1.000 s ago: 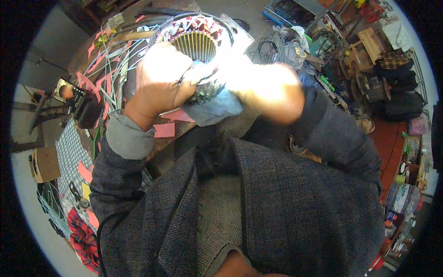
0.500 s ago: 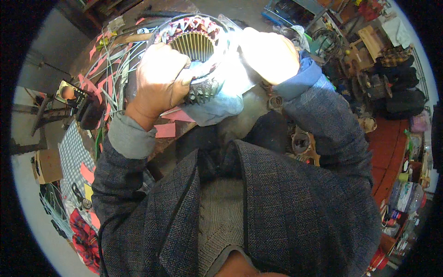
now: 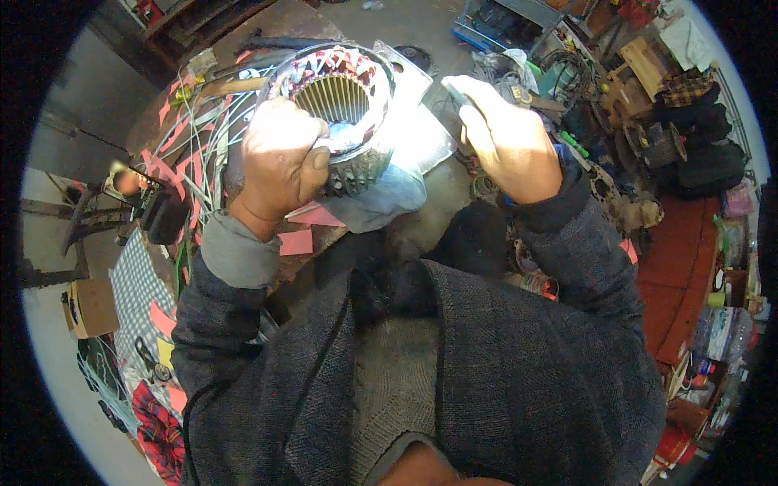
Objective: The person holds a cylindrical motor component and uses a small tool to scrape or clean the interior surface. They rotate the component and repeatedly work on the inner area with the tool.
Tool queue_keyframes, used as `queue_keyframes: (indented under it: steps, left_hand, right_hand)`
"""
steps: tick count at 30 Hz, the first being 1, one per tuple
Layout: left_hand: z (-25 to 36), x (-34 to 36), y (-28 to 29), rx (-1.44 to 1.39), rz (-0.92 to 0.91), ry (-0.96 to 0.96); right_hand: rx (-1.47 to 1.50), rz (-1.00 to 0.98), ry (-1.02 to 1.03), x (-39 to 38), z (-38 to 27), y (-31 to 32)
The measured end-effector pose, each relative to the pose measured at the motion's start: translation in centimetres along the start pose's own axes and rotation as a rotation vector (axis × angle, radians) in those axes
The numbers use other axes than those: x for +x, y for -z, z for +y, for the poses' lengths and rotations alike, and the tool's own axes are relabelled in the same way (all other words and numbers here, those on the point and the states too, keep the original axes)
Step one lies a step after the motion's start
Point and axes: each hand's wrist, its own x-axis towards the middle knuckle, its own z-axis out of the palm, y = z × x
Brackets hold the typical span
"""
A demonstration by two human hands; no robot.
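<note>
My left hand [image 3: 279,162] is closed on the near left rim of a round motor stator [image 3: 369,125], which has a slotted bore and white and red lacing round its winding. A light blue cloth [image 3: 381,202] lies under the stator, beside a pale metal plate [image 3: 425,138]. My right hand [image 3: 515,146] is apart from the stator, to its right, closed on a small dark greenish flat piece [image 3: 456,91] between thumb and fingers.
Pale strips [image 3: 215,146] and pink cut pieces [image 3: 296,241] lie around the bench's left. A blue-grey metal stand [image 3: 494,24] is at the back, coiled wires [image 3: 567,73] at right, bottles [image 3: 721,332] at far right, and a cardboard box [image 3: 93,304] at far left.
My right hand has drawn away from the stator, moved up and right, then come slightly down, now showing the flat piece. My left hand stays on the rim.
</note>
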Motion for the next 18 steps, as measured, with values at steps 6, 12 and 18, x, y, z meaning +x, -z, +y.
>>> queue_keyframes:
  steps: [6,12,18]
  left_hand:
    - [-0.1,-0.1,0.1,0.017,-0.025,0.001]
    - [0.1,0.1,0.0,0.006,-0.015,0.012]
    - [0.3,-0.6,0.1,0.034,-0.081,0.071]
  right_hand:
    - [0.126,-0.022,-0.111,-0.1,-0.5,-0.7]
    - [0.047,0.157,-0.029,1.2,-0.5,-3.9]
    - [0.062,0.138,-0.068,3.7,-1.3,-3.4]
